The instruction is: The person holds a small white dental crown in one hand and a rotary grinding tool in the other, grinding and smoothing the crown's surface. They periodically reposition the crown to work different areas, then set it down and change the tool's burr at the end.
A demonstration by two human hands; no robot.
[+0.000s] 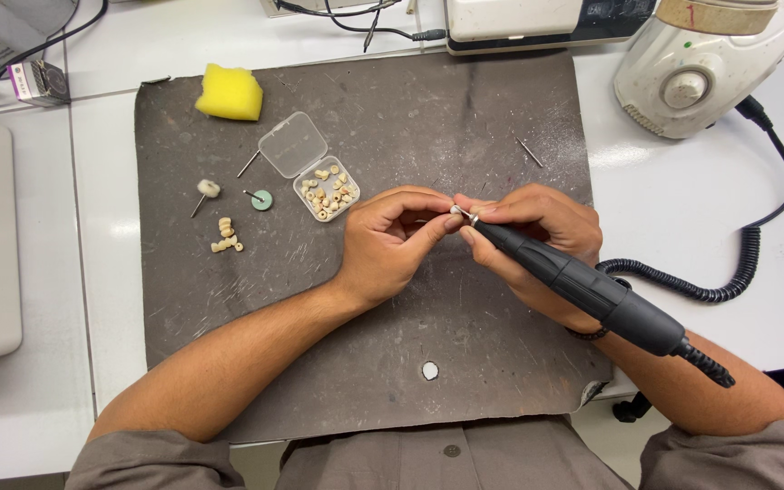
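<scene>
Head view looks straight down on my black rotary handpiece, which lies slanted across my right hand with its metal tip pointing up and left. My right hand is clamped round the front of it, fingers closed on the barrel. The tip meets the fingertips of my left hand, which are pinched together on something too small to make out. Both hands touch at that point, over the middle of the dark grey work mat on the white table.

From the back of the handpiece a coiled black cord runs off to the right. Left of my hands sits a small clear plastic box, lid open, holding pale tooth-shaped pieces. Further left lie a few loose pale pieces, a green disc on a shank and a white felt tip on a shank. A yellow sponge rests at the mat's top left corner.
</scene>
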